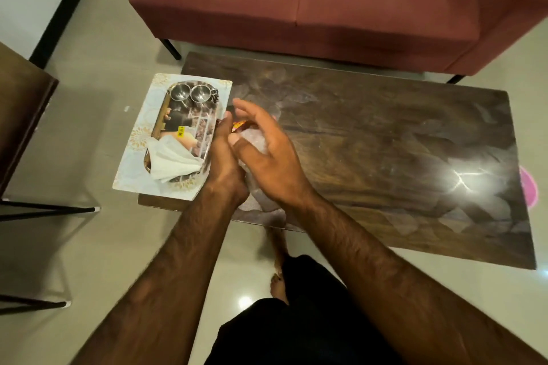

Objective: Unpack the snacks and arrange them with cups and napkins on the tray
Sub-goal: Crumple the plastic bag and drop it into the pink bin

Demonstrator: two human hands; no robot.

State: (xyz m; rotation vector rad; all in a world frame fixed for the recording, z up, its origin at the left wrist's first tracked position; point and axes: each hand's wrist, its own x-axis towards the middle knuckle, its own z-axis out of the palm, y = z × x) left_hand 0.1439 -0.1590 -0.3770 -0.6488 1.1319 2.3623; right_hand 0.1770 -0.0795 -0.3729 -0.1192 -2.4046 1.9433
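A shiny steel tray [160, 124] lies on a white patterned mat [130, 166] at the left end of the table. Two steel cups [189, 94] stand side by side at the tray's far end, and a white napkin [172, 161] lies crumpled at its near end. Just right of the tray, both hands hold a clear plastic snack packet [252, 142] with a red and yellow label. My left hand [224, 157] grips its left side. My right hand [264, 151] covers it from above with the fingers spread. Most of the packet is hidden.
The dark glossy wooden coffee table [385, 142] stretches to the right. A maroon sofa [326, 0] stands behind it. A brown chair [20, 115] with black legs is at the left. My bare feet [278, 281] are on the tiled floor below.
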